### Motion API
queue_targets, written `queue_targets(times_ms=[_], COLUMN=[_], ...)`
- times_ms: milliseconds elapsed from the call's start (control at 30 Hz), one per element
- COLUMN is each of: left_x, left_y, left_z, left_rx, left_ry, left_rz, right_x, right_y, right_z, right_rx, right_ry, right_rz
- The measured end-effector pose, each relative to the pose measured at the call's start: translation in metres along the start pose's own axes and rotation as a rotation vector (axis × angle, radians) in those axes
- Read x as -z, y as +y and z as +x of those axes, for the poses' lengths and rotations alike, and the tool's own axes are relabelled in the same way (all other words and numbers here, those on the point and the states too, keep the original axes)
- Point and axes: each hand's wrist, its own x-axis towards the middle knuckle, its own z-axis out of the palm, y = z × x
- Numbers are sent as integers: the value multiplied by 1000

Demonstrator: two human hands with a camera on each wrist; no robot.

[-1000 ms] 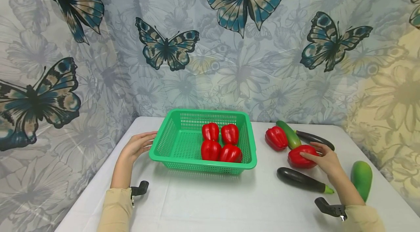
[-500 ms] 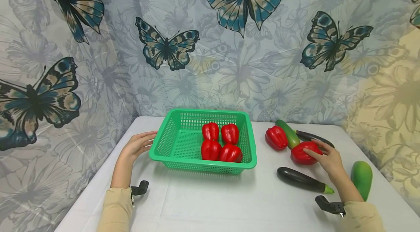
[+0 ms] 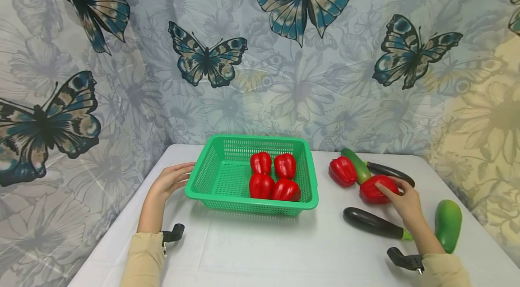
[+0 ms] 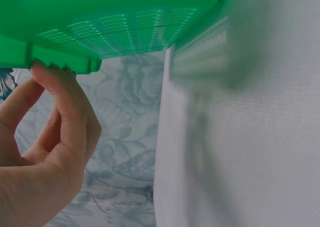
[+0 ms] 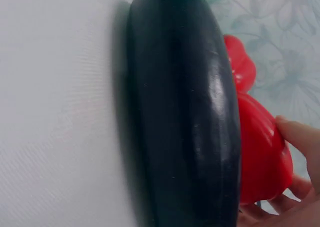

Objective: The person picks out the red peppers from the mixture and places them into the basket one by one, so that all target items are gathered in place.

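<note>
My right hand (image 3: pixel 406 199) holds a red bell pepper (image 3: pixel 374 190) on the right side of the table, thumb on the near side and fingers behind. In the right wrist view that bell pepper (image 5: pixel 262 152) shows partly behind a dark eggplant (image 5: pixel 185 107), with the thumb on its upper side. A second red bell pepper (image 3: pixel 342 171) lies just left of it. At the left end of a green plastic basket (image 3: pixel 260 206), my left hand (image 3: pixel 170 181) touches the rim with its fingertips. Several red bell peppers (image 3: pixel 261 185) sit in the basket's right half.
A green cucumber-like vegetable (image 3: pixel 355 165) and a thin dark eggplant (image 3: pixel 391 173) lie behind the held pepper. The thicker eggplant (image 3: pixel 373 223) lies in front of it. A green oblong fruit (image 3: pixel 448 226) is near the right edge. Butterfly-print cloth (image 3: pixel 296 97) hangs behind the table.
The held bell pepper has shifted slightly back and to the right, and my right hand's fingers have settled closer around it. My left hand and the basket have not moved.
</note>
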Motion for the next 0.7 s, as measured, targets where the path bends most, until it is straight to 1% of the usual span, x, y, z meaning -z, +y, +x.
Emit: queue_targets(times_ms=[133,233,367,533,700], left_x=[0,0,1,0,-1], left_y=[-1,-2,-2,-2,-2], left_z=[1,1,2,1,3], left_rx=[-1,-2,-5,-10,-3], left_ry=[4,10,11,6,7], left_rz=[0,-2,0,6,-7], right_x=[-2,-5,-9,-11,-10], right_y=[-2,-2,0,2,-2], right_z=[0,1,1,0,0], right_rx=[-27,-19,-8,-18,-27], right_ry=[-41,-59,-47,-29,-9], right_rz=[-7,-10,17,38,60])
